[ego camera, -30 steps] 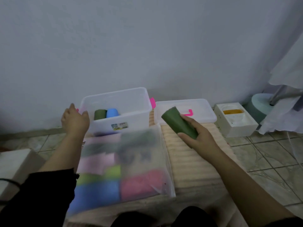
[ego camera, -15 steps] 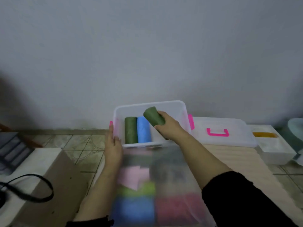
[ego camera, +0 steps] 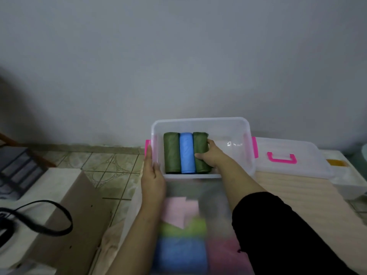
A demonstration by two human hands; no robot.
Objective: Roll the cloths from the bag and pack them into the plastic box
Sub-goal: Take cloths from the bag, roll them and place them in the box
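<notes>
The clear plastic box (ego camera: pixel 234 124) with pink latches stands against the wall. Inside it lie three rolled cloths side by side: a green roll (ego camera: pixel 171 152) at the left, a blue roll (ego camera: pixel 186 153) in the middle, and a second green roll (ego camera: pixel 199 143) at the right. My right hand (ego camera: pixel 211 156) reaches into the box and grips that right green roll. My left hand (ego camera: pixel 152 175) rests flat against the box's left outer wall, fingers straight. In front of the box lies the clear bag (ego camera: pixel 184 231) with folded pink, green, blue and red cloths, blurred.
The box's lid (ego camera: pixel 288 155) with a pink handle lies to the right, beside a white container (ego camera: pixel 345 175). A cardboard box (ego camera: pixel 79 215) with a black strap (ego camera: pixel 39 217) stands at the left. Tiled floor (ego camera: pixel 107 167) shows between them; a beige mat (ego camera: pixel 297 195) lies underneath.
My right hand has carried the green roll down into the box and laid it beside the blue roll. My left hand stays on the box's left side.
</notes>
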